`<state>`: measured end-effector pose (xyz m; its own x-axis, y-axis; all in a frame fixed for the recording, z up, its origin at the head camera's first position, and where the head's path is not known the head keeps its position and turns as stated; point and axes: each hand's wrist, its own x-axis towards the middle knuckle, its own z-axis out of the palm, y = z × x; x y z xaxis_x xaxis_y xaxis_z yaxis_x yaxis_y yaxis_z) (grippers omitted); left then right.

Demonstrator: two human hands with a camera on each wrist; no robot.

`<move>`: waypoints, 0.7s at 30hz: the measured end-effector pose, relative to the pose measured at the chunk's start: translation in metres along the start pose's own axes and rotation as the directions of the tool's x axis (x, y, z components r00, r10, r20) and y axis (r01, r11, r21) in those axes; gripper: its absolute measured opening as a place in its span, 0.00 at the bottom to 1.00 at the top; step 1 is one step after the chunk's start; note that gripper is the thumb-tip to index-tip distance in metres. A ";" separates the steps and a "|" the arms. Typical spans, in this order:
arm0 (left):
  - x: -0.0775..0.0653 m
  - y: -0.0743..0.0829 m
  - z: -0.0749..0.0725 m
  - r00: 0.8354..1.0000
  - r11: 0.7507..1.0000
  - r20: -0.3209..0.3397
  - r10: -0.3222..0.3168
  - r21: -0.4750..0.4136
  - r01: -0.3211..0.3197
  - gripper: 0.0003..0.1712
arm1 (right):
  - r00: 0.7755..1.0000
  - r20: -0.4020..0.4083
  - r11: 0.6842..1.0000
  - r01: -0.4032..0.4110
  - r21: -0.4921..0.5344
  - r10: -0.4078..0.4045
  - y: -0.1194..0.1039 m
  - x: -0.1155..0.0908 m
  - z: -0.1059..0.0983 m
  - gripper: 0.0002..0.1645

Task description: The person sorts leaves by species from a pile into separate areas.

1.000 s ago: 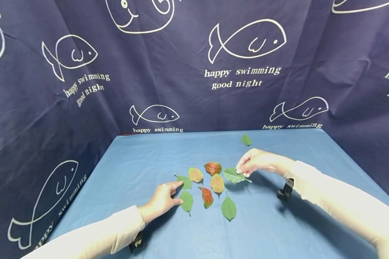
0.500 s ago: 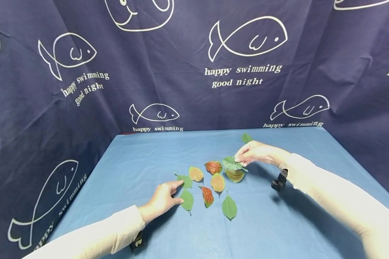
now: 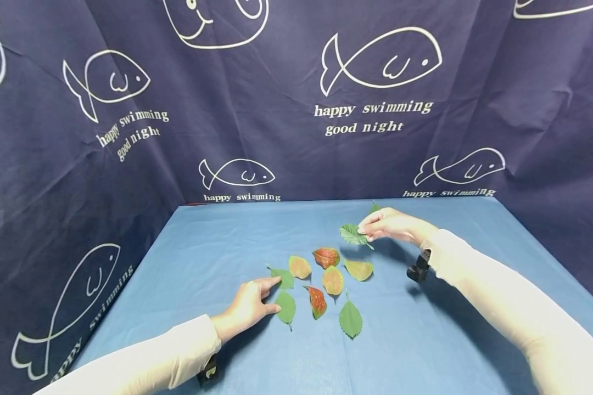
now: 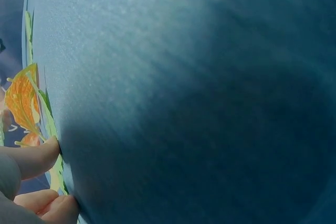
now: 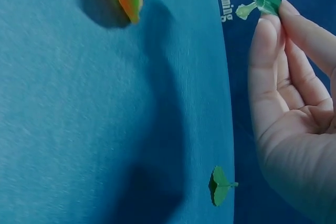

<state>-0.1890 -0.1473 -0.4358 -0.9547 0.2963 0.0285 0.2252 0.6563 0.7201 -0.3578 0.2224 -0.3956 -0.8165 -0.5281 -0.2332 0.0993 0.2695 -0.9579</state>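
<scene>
My right hand [image 3: 387, 225] pinches a green leaf [image 3: 352, 234] between thumb and fingers, held above the blue cloth behind the other leaves. In the right wrist view the same leaf [image 5: 269, 3] shows at the fingertips. My left hand [image 3: 249, 302] rests on the cloth at the left of the group. Its forefinger touches a green leaf [image 3: 285, 280] and its thumb touches another green leaf [image 3: 287, 308]. Close by lie a yellowish leaf [image 3: 300, 267], two red leaves, the rear one [image 3: 326, 257] and the front one [image 3: 318, 303], and an orange-yellow leaf [image 3: 333, 281].
A yellow-green leaf [image 3: 359, 270] lies right of the group, and a serrated green leaf [image 3: 351, 319] in front. Another green leaf [image 3: 374, 208] lies near the table's back edge, partly hidden by my right hand. Dark curtains [image 3: 286, 137] with fish drawings surround the blue table [image 3: 217, 236].
My right hand has lifted the pinched green leaf away toward the back, uncovering the yellow-green leaf beneath it. My left hand has stayed in place.
</scene>
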 end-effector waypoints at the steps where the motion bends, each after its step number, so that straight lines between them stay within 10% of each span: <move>1: -0.001 0.000 0.000 1.000 1.000 0.001 0.002 0.002 -0.002 0.37 | 1.000 -0.005 1.000 0.002 -0.002 -0.002 0.000 0.002 -0.001 0.07; 21: -0.001 -0.001 -0.003 1.000 0.999 0.009 0.029 0.022 -0.030 0.37 | 0.999 -0.048 1.000 -0.007 0.023 0.008 -0.006 0.029 -0.018 0.09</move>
<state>-0.1886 -0.1502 -0.4342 -0.9458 0.3218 0.0434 0.2577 0.6624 0.7034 -0.3922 0.2200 -0.3938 -0.8422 -0.4864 -0.2327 0.1180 0.2548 -0.9598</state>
